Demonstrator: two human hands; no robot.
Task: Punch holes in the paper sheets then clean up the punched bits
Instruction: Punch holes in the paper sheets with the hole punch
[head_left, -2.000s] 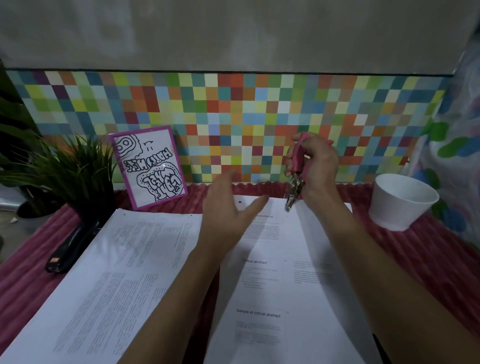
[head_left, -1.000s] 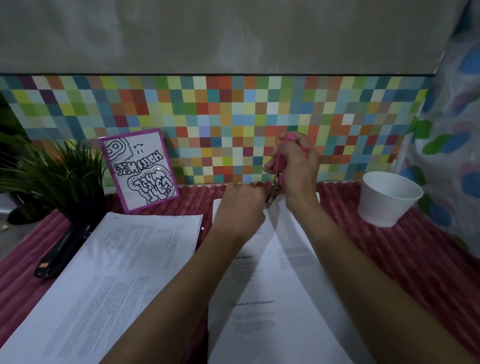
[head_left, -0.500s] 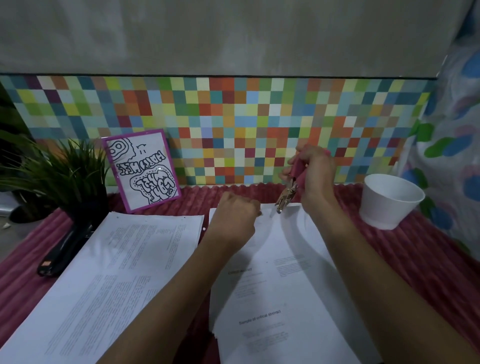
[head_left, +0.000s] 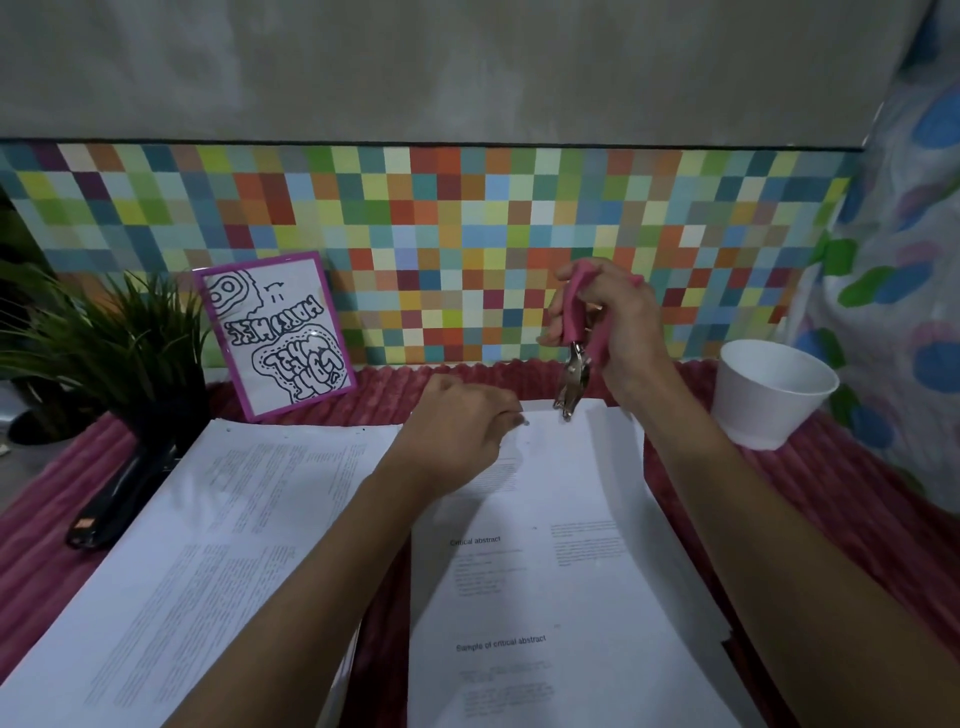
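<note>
Two stacks of printed paper lie on the red ribbed mat: a left stack (head_left: 208, 530) with small holes along its far edge, and a right stack (head_left: 561, 571). My right hand (head_left: 618, 327) grips a pink-handled hole punch (head_left: 574, 364), held upright with its metal jaws just above the right stack's far edge. My left hand (head_left: 457, 421) rests on the right stack's top left corner, fingers curled and pinching at the paper near the punch. What it pinches is too small to make out.
A white paper cup (head_left: 769, 389) stands at the right. A framed doodle card (head_left: 275, 332) leans on the colourful tiled wall. A potted plant (head_left: 104, 343) and a black stapler (head_left: 119, 493) sit at the left. The red mat (head_left: 857, 509) covers the table.
My left hand dropped from open in the air onto the right stack's far edge and curled shut. My right hand swung the punch down to the edge, then lifted it slightly rightward.
</note>
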